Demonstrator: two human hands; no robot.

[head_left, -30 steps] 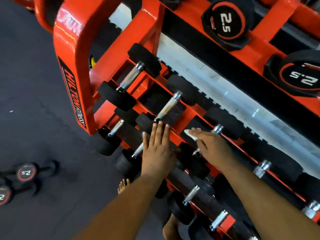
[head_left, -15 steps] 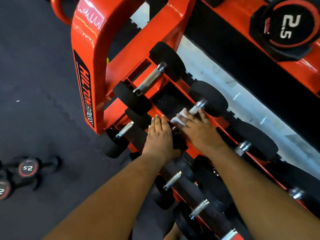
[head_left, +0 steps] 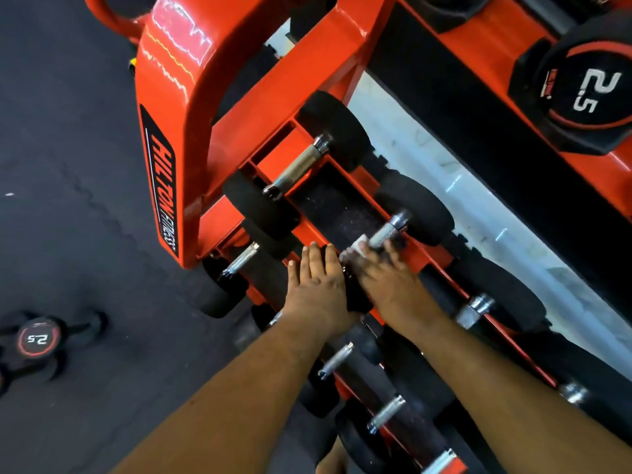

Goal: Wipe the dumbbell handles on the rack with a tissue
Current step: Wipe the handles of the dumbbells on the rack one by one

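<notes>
Dumbbell handles line the orange rack, and from here I judge the wiping only partly done. Leftmost, my left hand rests flat, fingers straight, holding nothing. Beside it my right hand presses the tissue around the second handle. Rightward, more bare handles wait, condition unclear.
</notes>
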